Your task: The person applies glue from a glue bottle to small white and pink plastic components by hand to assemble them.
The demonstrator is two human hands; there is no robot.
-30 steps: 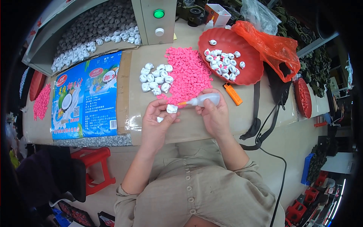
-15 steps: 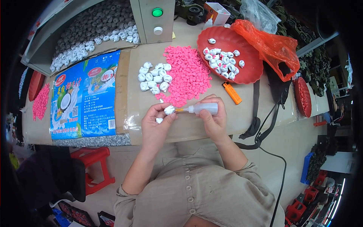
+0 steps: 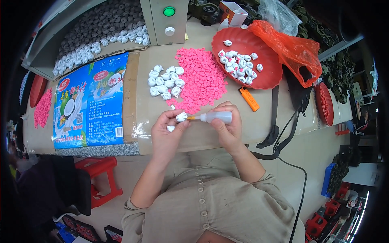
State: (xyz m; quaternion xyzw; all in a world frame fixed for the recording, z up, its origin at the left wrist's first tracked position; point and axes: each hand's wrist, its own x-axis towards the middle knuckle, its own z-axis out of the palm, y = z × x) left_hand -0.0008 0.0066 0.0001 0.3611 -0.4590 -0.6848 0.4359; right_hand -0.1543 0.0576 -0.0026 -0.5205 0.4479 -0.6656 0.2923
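Between the thumb and fingers of my left hand [image 3: 166, 129] is a small white molded piece [image 3: 182, 117] with dark lines on it. Another white piece [image 3: 170, 128] shows against the same palm. My right hand [image 3: 229, 128] grips a translucent squeeze bottle [image 3: 219, 117], held nearly level. Its thin yellowish tip [image 3: 193, 118] points left and meets the white piece, or comes very close to it. Just beyond my hands a heap of small pink pieces [image 3: 200, 77] spreads over the table, with a cluster of white pieces [image 3: 163, 83] on its left.
A red scalloped tray [image 3: 267, 69] holds white pieces, some with pink bits. An orange lighter [image 3: 249, 99] lies beside it, and a red plastic bag [image 3: 289, 50] drapes its rim. Left are a blue printed cardboard sheet [image 3: 89, 101] and a machine with a green light [image 3: 169, 11].
The squeeze bottle has shifted very slightly left, its tip closer in on the white piece. My left hand stays nearly still.
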